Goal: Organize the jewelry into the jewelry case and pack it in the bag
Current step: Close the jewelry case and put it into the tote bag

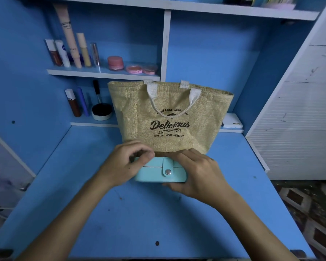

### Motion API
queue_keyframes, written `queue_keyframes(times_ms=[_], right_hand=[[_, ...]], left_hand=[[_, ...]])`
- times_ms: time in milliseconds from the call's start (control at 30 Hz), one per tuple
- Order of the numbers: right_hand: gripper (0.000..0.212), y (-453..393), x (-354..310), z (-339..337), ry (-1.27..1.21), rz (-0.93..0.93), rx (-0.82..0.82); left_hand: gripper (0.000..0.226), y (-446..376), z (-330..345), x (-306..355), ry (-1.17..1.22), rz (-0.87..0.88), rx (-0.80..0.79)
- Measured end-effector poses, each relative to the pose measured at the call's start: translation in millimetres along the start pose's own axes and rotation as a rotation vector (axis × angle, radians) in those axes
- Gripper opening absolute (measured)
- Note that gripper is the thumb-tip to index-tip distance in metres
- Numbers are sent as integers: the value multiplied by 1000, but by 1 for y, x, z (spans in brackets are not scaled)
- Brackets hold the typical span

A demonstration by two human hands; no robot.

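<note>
Both hands point(124, 162) point(194, 174) grip the closed turquoise case point(154, 172) on the blue desk point(139, 223), before the burlap bag point(169, 117).

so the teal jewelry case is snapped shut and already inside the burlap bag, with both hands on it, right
Not quite. The head view shows the teal jewelry case snapped shut with the left hand and right hand on it, but it sits on the blue desk in front of the burlap bag, not inside it.
</note>
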State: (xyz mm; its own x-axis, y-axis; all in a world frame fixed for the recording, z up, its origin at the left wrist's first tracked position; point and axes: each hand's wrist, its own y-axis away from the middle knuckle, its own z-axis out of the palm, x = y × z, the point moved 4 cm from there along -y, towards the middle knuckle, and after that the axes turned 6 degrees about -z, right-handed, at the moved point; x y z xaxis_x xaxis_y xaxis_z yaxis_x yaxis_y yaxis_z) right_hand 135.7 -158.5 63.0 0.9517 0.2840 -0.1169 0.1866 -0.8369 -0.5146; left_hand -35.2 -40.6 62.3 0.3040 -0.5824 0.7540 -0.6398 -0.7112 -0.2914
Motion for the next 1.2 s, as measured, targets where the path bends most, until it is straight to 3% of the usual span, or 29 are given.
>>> queue_keyframes(times_ms=[233, 333, 433, 500, 600, 767, 900, 1033, 1200], right_hand=[[62, -30, -2, -60, -47, -32, 128], [62, -48, -6, -93, -69, -72, 200], [65, -68, -8, -124, -77, -79, 245], [67, -82, -7, -142, -91, -78, 257], [67, -103, -3, -164, -89, -81, 287], [67, -135, 14, -179, -59, -62, 324], [66, -153, 28, -182, -76, -31, 326], [74, -165, 39, -176, -74, 11, 263], [73, -169, 44, -158, -126, 79, 116]], left_hand=[[30, -37, -64, 29, -201, 197, 541], [24, -58, -81, 38, -255, 206, 655], [26, -78, -86, 45, -389, 246, 646], [40, -87, -84, 51, -479, 233, 567], [57, -97, -75, 47, -354, -28, 376], [43, -111, -61, 50, -672, 119, 349], [29, -96, -51, 55, -639, 282, 466], [12, -76, -46, 54, -580, 411, 480], [9, -61, -45, 55, -621, 443, 491]])
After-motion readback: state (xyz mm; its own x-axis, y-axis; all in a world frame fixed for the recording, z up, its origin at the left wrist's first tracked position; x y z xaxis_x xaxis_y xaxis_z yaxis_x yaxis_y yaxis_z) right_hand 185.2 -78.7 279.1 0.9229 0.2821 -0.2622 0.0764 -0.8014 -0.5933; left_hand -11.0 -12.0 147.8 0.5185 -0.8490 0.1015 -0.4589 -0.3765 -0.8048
